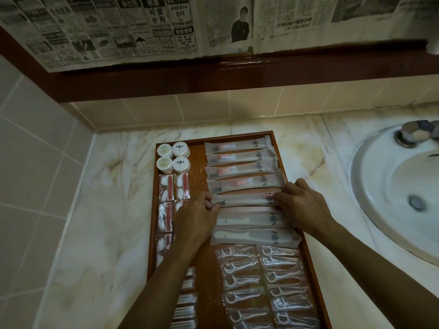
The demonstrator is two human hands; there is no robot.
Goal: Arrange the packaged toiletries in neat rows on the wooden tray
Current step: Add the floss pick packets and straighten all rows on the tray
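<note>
1. Tabletop [99, 210]: pale marbled surface set in a tiled corner, with a white sink [392, 198] let into it at right and sheets of newspaper [142, 27] hung above a dark wooden ledge behind.
2. Wooden tray [275, 143]: long reddish-brown tray lying on the tabletop left of the sink, its long side running away from the viewer.
3. Toothbrush packets [237, 168]: long frosted sachets laid crosswise in a column down the right half of the tray, each nearly touching the next.
4. Floss pick packets [261, 281]: clear sachets in two columns at the near right of the tray, just below the toothbrush packets.
5. Cotton packets [166, 188]: clear sachets holding white cotton and a red strip, in rows down the left side of the tray.
6. Round soaps [173, 156]: four wrapped white discs in a two-by-two block at the far left corner of the tray.
7. Held packet [242, 200]: the fifth toothbrush sachet from the far end, lying in the column.
8. Left hand [197, 217]: grip curled, pinching the left end of the held packet.
9. Right hand [299, 203]: grip curled, fingertips pinching the right end of the same packet.
</note>
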